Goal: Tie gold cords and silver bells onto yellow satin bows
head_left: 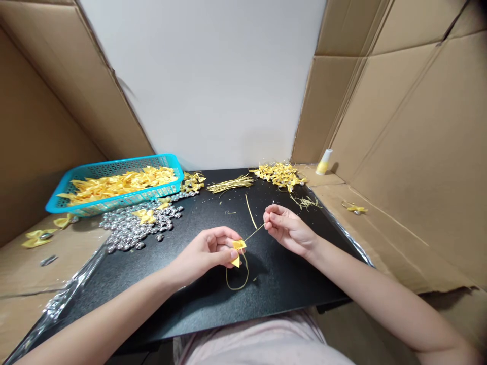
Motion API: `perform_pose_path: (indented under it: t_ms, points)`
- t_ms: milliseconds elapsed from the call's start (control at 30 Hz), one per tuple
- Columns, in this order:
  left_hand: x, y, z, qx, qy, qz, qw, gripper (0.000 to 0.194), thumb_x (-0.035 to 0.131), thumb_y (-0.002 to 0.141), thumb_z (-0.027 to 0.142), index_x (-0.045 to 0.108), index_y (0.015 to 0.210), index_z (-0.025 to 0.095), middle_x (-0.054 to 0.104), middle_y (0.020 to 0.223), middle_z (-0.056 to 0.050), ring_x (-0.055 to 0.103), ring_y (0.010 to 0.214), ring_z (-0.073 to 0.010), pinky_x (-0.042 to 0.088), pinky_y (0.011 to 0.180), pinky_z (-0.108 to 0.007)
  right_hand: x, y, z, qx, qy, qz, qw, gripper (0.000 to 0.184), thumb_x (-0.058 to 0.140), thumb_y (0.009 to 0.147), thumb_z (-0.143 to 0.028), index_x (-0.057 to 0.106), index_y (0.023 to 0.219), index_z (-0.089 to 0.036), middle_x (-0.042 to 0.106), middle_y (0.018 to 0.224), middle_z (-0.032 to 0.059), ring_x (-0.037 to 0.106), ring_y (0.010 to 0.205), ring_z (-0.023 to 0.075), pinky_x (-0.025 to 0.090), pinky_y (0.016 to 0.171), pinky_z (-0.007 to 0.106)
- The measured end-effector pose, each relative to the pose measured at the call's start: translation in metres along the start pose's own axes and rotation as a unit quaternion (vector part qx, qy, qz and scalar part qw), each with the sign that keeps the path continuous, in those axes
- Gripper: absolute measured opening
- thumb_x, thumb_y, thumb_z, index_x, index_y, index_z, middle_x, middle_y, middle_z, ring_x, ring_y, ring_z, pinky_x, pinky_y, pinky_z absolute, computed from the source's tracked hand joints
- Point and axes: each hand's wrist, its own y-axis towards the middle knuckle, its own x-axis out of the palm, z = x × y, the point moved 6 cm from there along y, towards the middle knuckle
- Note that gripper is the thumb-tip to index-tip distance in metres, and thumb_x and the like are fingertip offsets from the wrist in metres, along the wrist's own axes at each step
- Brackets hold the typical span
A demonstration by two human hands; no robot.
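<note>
My left hand [213, 251] pinches a yellow ribbon bow [239, 245] between thumb and fingers, above the near middle of the black table. From the bow a gold cord [254, 232] runs taut up to my right hand [287, 228], whose fingertips are closed on it. A thin pale tip pokes up above those fingertips, too small to name. Below the bow hangs a loose loop of the cord [236, 289]. One loose piece of gold cord [250, 211] lies on the table between and beyond my hands.
At the left stands a blue basket [57, 203] of yellow bows, with a spread of silver beads [140, 230] before it. A bundle of gold cords [230, 184] and a pile of beaded bows [279, 174] lie farther back. A thread cone [324, 162] stands right, near cardboard walls [418, 126].
</note>
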Motion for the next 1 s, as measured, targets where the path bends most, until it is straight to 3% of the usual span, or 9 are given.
perform_pose_path:
  t_ms: [333,567,800,1000]
  points:
    - [-0.006,0.003,-0.001,0.008,-0.005,0.005,1.0,0.03,0.081,0.07,0.024,0.064,0.093,0.016,0.073,0.079,-0.005,0.067,0.065,-0.0131,0.052,0.058,-0.021,-0.002,0.001,0.002,-0.01,-0.016,0.005,1.0,0.025,0.087,0.062,-0.021,0.069,0.078,-0.016,0.074,0.07,-0.003,0.072,0.063,0.0074,0.057,0.059,0.011]
    - [-0.007,0.002,-0.002,0.023,0.002,0.011,1.0,0.028,0.078,0.075,0.031,0.065,0.094,0.016,0.074,0.082,-0.006,0.069,0.066,-0.0144,0.05,0.056,-0.02,0.003,0.0,0.004,-0.026,-0.082,-0.01,0.996,0.033,0.084,0.067,-0.033,0.058,0.08,-0.017,0.078,0.083,0.0046,0.074,0.066,0.0136,0.058,0.058,0.018]
    - [-0.006,0.0,-0.002,0.011,0.013,0.017,1.0,0.027,0.075,0.077,0.038,0.063,0.086,0.016,0.073,0.078,-0.006,0.07,0.067,-0.016,0.051,0.058,-0.021,0.009,-0.003,0.002,-0.026,-0.078,-0.038,0.996,0.029,0.081,0.071,-0.031,0.057,0.079,-0.017,0.077,0.084,0.0017,0.074,0.068,0.0118,0.058,0.062,0.018]
    - [-0.007,0.0,-0.003,0.004,0.017,0.028,0.999,0.03,0.076,0.075,0.039,0.062,0.081,0.014,0.073,0.079,-0.006,0.067,0.063,-0.0128,0.051,0.057,-0.02,0.01,-0.003,-0.001,-0.024,-0.063,-0.055,0.996,0.029,0.081,0.072,-0.031,0.057,0.079,-0.017,0.076,0.075,0.0,0.074,0.067,0.0113,0.058,0.062,0.017]
